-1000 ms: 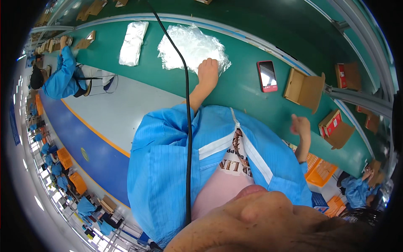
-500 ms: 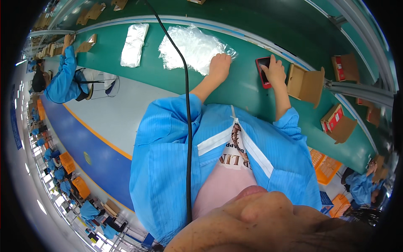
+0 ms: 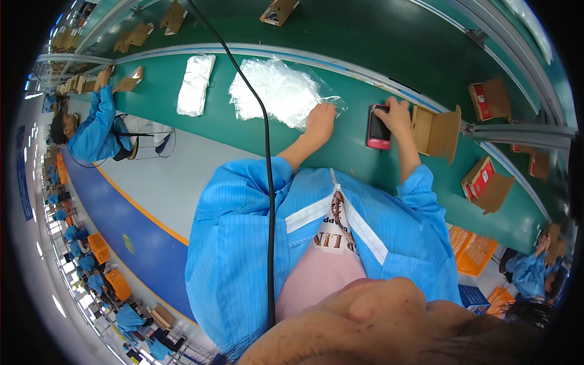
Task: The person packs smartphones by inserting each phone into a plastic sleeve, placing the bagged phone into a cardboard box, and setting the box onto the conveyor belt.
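My right hand (image 3: 398, 118) is closed around the side of a red phone-like device with a dark screen (image 3: 378, 129), held at the green bench. An open cardboard box (image 3: 428, 131) stands just right of that hand. To the left, my left hand (image 3: 320, 123) has its fingers curled at the right end of a spread pile of clear plastic bags (image 3: 271, 91). It appears to pinch a bag's edge; its fingertips are partly hidden. Farther left lies a neat stack of folded white plastic bags (image 3: 194, 85).
A black cable (image 3: 267, 182) hangs across the view. Along the right stand open boxes with red contents (image 3: 479, 180) and a metal frame post (image 3: 523, 134). A co-worker in blue (image 3: 94, 134) sits at the far left. Orange crates (image 3: 471, 249) stand below the bench at right.
The whole view has shifted slightly. The red device has turned, its lower end swinging left, and my right hand has turned with it. My left hand stays by the bags.
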Motion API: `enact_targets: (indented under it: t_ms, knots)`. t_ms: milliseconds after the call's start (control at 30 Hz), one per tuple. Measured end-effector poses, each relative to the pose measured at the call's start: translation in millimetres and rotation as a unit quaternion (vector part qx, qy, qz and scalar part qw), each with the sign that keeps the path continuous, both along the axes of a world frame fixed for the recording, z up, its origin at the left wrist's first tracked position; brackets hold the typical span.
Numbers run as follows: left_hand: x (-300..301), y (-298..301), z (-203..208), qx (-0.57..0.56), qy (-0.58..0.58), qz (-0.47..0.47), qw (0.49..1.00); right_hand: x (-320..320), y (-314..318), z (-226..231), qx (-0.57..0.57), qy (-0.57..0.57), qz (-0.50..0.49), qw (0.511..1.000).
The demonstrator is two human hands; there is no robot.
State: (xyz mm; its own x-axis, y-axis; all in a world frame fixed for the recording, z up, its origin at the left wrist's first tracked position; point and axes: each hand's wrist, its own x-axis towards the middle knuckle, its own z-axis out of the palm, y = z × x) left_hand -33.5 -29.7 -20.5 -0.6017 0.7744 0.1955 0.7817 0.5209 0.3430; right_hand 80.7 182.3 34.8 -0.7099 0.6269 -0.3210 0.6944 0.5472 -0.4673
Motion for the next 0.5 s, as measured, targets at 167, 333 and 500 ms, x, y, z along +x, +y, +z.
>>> enact_targets:
  t_ms: [167, 333, 500]
  knots:
    - [10.6, -11.7, 35.2, 0.063, 0.014, 0.000, 0.998, 11.6, -29.5, 10.8, 0.128, 0.003, -0.037, 0.991]
    - [-1.8, -14.2, 15.7, -0.011, -0.008, -0.010, 1.000, -1.8, -56.8, 12.7, 0.123, -0.067, 0.048, 0.989]
    - [2.3, -20.2, 18.2, 0.026, -0.067, 0.004, 0.997, 22.6, -24.3, -21.0, 0.071, 0.093, -0.023, 0.993]
